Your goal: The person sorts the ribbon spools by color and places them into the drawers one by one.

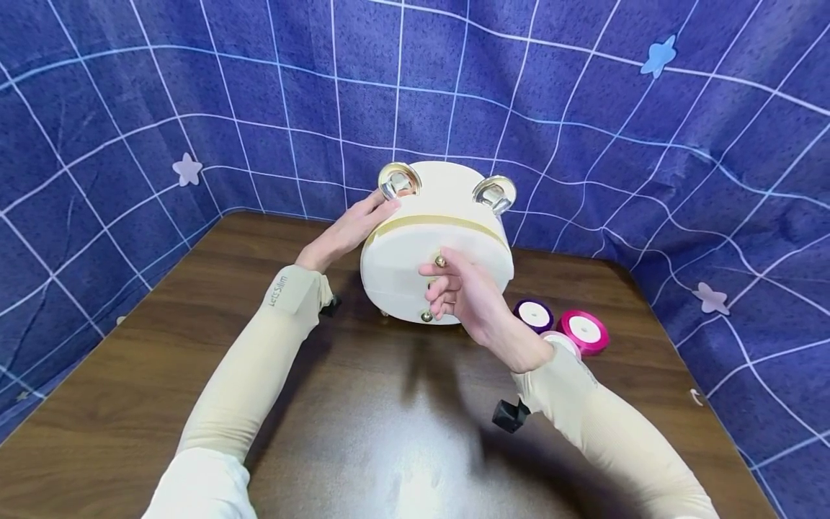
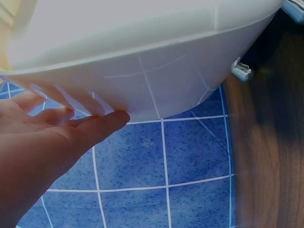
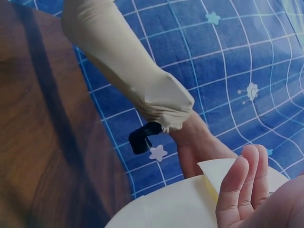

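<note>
A white rounded storage box (image 1: 397, 268) with gold trim, two shiny round ears (image 1: 398, 182) and short metal feet (image 2: 241, 70) stands on the table. My left hand (image 1: 353, 229) rests on the box's left side, below the left ear. In the left wrist view, its fingers (image 2: 102, 124) lie along the glossy side wall. At the front, my right hand (image 1: 476, 295) pinches the upper round knob (image 1: 440, 261) between thumb and forefinger. A lower knob (image 1: 426, 316) shows beneath its other fingers. Those fingers (image 3: 232, 192) stand raised before the box in the right wrist view.
Right of the box lie a dark purple ribbon spool (image 1: 534, 314), a magenta ribbon spool (image 1: 585, 330) and a pale spool (image 1: 561, 342) partly behind my right wrist. A blue checked cloth (image 1: 311, 101) hangs behind the brown wooden table (image 1: 337, 432).
</note>
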A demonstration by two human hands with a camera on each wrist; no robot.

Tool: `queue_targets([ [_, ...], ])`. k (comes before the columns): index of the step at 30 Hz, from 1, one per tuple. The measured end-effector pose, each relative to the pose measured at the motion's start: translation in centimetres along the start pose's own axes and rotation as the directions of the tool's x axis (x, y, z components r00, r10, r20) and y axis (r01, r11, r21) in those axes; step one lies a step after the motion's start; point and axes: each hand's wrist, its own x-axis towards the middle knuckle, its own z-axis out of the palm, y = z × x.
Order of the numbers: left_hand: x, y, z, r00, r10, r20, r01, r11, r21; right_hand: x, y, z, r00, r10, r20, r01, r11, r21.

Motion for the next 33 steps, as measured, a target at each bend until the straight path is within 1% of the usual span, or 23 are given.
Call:
queue_targets([
  [2,0.0,0.0,0.0,1.000,-0.005,0.000,0.005,1.000,-0.007,-0.3,0.1,0.0,1.000,0.000,0.007,0.000,1.000,-0.005],
  [8,-0.2,0.2,-0.1,0.999,-0.050,0.012,0.051,0.999,-0.012,-1.3,0.3,0.5,0.999,0.007,0.034,-0.007,1.000,-0.011],
  [11,-0.5,0.8,-0.2,0.998,-0.053,0.028,0.053,0.998,-0.021,-1.7,0.4,0.6,0.999,0.001,0.043,-0.001,1.000,-0.011],
  [13,-0.8,1.6,-0.2,0.998,-0.049,0.041,0.050,0.998,-0.024,-2.0,0.5,0.7,0.999,-0.001,0.046,0.001,1.000,-0.011],
  [15,-0.8,1.8,-0.2,0.998,-0.046,0.043,0.047,0.999,-0.025,-2.2,0.6,0.7,0.999,-0.005,0.048,0.006,1.000,-0.008],
  [18,-0.7,1.5,-0.1,0.998,-0.049,0.034,0.050,0.999,-0.012,-2.5,0.8,0.8,0.998,-0.008,0.054,0.007,1.000,0.003],
  [21,-0.3,0.5,-0.1,0.999,-0.050,0.016,0.050,0.999,0.004,-2.8,1.0,0.9,0.998,-0.009,0.063,0.008,1.000,0.012],
  [25,0.0,-0.2,-0.1,1.000,-0.031,0.002,0.031,0.999,0.012,-3.1,1.2,0.9,0.998,-0.003,0.068,0.003,1.000,0.007],
  [29,0.0,-0.1,0.0,1.000,-0.031,0.004,0.031,1.000,0.002,-3.5,1.3,0.9,0.997,0.006,0.076,-0.006,1.000,-0.003],
  [32,-0.1,0.5,0.0,0.999,-0.037,0.016,0.037,0.999,-0.003,-3.8,1.4,0.9,0.997,0.007,0.081,-0.007,1.000,-0.005],
  [33,-0.3,0.9,0.0,0.999,-0.038,0.021,0.038,0.999,0.000,-3.9,1.4,0.9,0.997,0.007,0.083,-0.006,1.000,-0.005],
])
